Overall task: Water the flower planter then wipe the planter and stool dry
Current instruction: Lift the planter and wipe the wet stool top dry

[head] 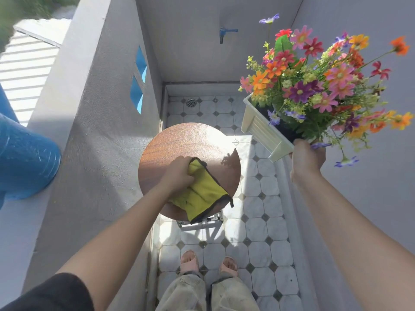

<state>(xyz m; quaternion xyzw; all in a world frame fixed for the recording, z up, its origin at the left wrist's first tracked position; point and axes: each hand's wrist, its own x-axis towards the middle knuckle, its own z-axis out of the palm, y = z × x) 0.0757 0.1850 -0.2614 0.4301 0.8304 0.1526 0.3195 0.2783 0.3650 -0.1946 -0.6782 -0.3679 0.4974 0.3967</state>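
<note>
A round brown stool stands on the tiled floor in front of me. My left hand presses a yellow cloth with a dark border onto the near right part of the seat. My right hand grips the near end of a cream rectangular planter full of colourful flowers. The planter is held up in the air, tilted, to the right of the stool and clear of it.
A blue tap sticks out of the grey back wall, above a floor drain. Grey walls close in on the left and right. A blue barrel stands beyond the left wall. My feet in pink slippers are near the stool.
</note>
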